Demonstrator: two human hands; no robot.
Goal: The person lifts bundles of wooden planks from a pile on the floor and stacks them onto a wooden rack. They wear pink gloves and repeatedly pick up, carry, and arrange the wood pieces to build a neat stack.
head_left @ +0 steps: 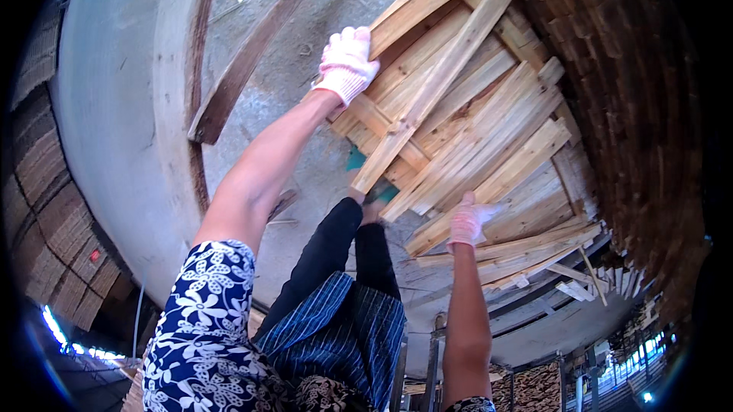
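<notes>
My left hand [349,64], in a pale pink knit glove, is closed around the edge of a wooden plank [427,7] at the far left side of a pile of planks. In a matching glove, my right hand [469,222] lies at the near part of the pile, beside a thick pale plank [500,183]. Its thumb stands apart from the fingers, which look stretched out and slightly blurred. A long narrow board [435,91] slants across the pile between my hands. Several more light planks [489,126] lie loosely side by side under it.
A curved-looking dark timber [259,45] lies on the concrete floor [290,80] at the left, next to a long pale beam [179,53]. Stacked brown wood [641,91] rises along the right. Thin offcuts [595,282] lie at the lower right. More stacks [53,190] stand far left.
</notes>
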